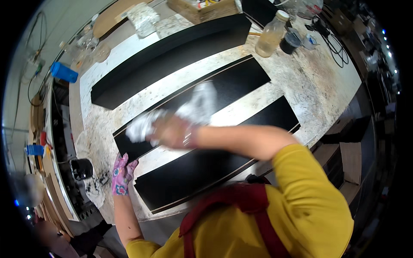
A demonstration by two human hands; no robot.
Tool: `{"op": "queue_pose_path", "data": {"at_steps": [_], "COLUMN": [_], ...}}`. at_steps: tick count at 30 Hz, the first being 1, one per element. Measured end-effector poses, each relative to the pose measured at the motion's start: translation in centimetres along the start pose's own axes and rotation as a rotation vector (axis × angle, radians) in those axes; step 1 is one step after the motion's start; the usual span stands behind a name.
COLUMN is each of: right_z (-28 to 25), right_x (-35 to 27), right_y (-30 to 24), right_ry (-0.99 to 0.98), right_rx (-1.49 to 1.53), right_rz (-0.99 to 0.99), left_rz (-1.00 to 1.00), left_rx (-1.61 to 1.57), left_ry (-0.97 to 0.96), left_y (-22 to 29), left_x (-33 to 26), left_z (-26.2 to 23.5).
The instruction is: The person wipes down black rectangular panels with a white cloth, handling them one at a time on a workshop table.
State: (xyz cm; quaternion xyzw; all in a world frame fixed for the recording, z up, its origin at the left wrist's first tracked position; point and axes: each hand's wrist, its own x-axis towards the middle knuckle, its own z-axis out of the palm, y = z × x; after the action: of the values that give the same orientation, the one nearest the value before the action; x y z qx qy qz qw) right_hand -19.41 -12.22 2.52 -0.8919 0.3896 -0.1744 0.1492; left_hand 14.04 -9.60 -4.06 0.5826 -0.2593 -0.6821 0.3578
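Observation:
My right hand [172, 131], smeared by motion, presses a white cloth [140, 127] onto the left part of the middle black board [245, 79]. A loose, blurred end of the cloth trails across the board to the right. In a pink flowered glove, my left hand [122, 175] grips the near left corner of that same board, fingers and thumb at its edge. Closer to my body lies a second long black board [185, 182], partly hidden under my right forearm. A third black piece [172, 56], with a raised side, lies beyond the middle one.
The boards lie on a stained white worktable [309, 107]. A clear bottle [272, 34] and a dark cup [290, 42] stand at the far right, near a black cable [333, 41]. A wooden box [202, 10] is at the back. Left are a black container [81, 168] and blue bottle [63, 72].

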Motion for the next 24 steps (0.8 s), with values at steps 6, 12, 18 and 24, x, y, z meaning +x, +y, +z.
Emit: {"op": "queue_pose_path", "data": {"at_steps": [6,12,18,24], "right_z": [1.4,-11.7,-3.8,9.8], "right_x": [-7.4,-19.2,-9.5,9.8], "right_y": [14.9,23.9,15.8,-1.5], "right_ry": [0.330,0.212,0.170,0.187], "right_rx": [-0.368,-0.256,-0.383,-0.158], "right_rz": [0.279,0.849,0.700,0.045], "left_rz": [0.154,0.076,0.222,0.232], "left_rx": [-0.138,-0.145,-0.048,0.242], "left_ry": [0.123,0.112,0.100,0.168], "left_y": [-1.0,-0.9,-2.0,0.9], "left_x": [-1.1,-0.9,-1.0,-1.4], "left_z": [1.3,0.5,-0.5,3.2]}}
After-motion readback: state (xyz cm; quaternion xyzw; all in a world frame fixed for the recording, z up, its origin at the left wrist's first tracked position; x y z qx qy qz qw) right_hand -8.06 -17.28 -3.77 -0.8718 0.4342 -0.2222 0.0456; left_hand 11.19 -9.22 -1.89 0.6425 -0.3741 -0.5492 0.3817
